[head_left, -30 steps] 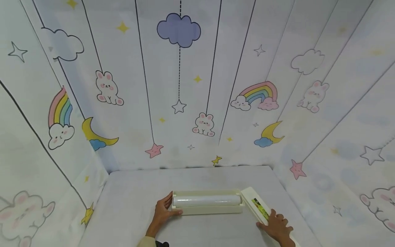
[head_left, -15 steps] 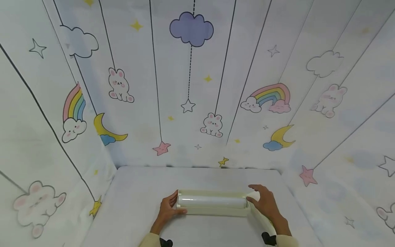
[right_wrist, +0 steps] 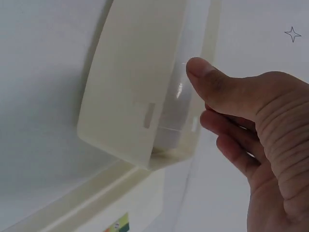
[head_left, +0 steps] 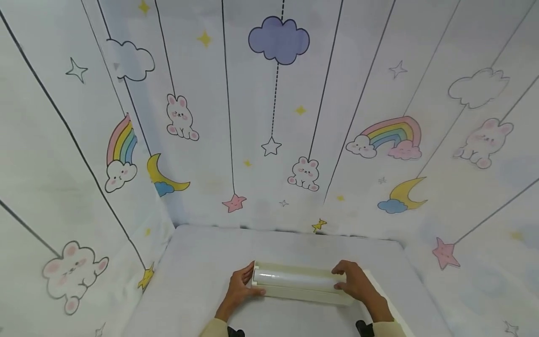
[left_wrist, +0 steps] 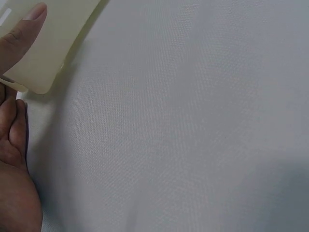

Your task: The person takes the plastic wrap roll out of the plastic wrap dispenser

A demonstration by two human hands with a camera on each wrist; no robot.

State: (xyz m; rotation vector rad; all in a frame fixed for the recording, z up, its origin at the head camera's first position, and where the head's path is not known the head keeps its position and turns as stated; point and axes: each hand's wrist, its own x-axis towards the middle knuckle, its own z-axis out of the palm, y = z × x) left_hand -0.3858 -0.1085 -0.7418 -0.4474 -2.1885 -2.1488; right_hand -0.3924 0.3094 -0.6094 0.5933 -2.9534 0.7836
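Observation:
A cream cling film dispenser lies across the tabletop in the head view, with a glossy roll of clear film in its trough. My left hand grips its left end, thumb on the front wall and fingers behind. In the left wrist view that thumb presses on the cream plastic. My right hand is over the right end of the roll, thumb and fingers bent and apart. The right wrist view has its thumb close to the film; whether it touches is unclear.
The long cream lid lies slantwise beside the right forearm, partly hidden by it. Its coloured label shows in the right wrist view. A white table surface meets printed fabric walls at the back and sides.
My right hand has left the lid and come over the roll's right end. The dispenser's right end has tilted slightly towards me. My left hand keeps its grip; the head view has shifted left.

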